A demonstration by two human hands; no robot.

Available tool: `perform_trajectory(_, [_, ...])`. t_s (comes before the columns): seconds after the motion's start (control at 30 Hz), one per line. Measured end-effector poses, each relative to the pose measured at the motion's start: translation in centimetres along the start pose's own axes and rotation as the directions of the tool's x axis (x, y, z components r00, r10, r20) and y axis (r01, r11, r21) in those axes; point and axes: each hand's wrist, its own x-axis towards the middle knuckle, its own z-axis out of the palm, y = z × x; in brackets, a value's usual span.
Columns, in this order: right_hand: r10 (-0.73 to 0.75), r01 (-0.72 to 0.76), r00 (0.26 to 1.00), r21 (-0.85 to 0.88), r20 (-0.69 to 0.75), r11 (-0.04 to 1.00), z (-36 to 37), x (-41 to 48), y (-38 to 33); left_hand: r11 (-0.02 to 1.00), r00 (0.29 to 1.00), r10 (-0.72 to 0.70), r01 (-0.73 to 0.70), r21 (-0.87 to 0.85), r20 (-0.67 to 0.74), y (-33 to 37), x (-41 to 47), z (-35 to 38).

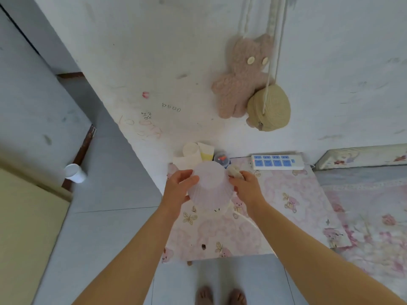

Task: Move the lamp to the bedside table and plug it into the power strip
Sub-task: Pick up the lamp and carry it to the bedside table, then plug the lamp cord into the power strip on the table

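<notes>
The lamp [211,186] has a pale pink ribbed shade and stands near the back left of the bedside table [293,214], which is covered in a pink bear-print cloth. My left hand [179,186] grips the shade's left side. My right hand [246,186] touches its right side. A white cord [244,217] runs from the lamp's base under my right wrist; its plug is hidden. The white power strip [277,162] with blue sockets lies at the table's back edge, right of the lamp.
Tubes and a small jar [221,159] stand behind the lamp against the wall. A plush bear [240,78] and a straw bag [269,107] hang on the wall above. The bed [374,205] adjoins the table on the right. A white cup [74,172] sits at left.
</notes>
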Motion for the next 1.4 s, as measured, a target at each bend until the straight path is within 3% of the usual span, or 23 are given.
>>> perform_trajectory(0.3, [0.071, -0.068, 0.994, -0.036, 0.080, 0.997, 3.3, 7.1, 0.4, 0.999, 0.995, -0.050, 0.050, -0.005, -0.091, -0.8, 7.0, -1.2])
perform_trajectory(0.7, [0.214, -0.209, 0.974, -0.063, 0.078, 0.976, 7.0, 13.2, 1.5, 0.993, 0.989, -0.116, 0.118, 0.018, -0.096, -1.4, 12.7, -3.4])
perform_trajectory(1.13, [0.177, -0.173, 0.984, -0.156, 0.009, 0.972, 6.5, 13.4, 2.7, 0.989, 0.992, -0.101, 0.108, 0.100, -0.073, -2.2, 13.2, -3.4])
perform_trajectory(1.3, [0.219, -0.217, 0.976, -0.054, 0.021, 0.975, 4.9, 11.9, 2.5, 0.960, 0.995, 0.001, 0.027, 0.279, -0.097, -1.7, 12.8, -3.4])
perform_trajectory(1.4, [0.221, -0.220, 0.975, -0.031, 0.030, 0.975, 3.8, 11.0, 2.2, 0.834, 0.954, 0.246, -0.120, 0.539, -0.169, -1.0, 12.0, -2.7])
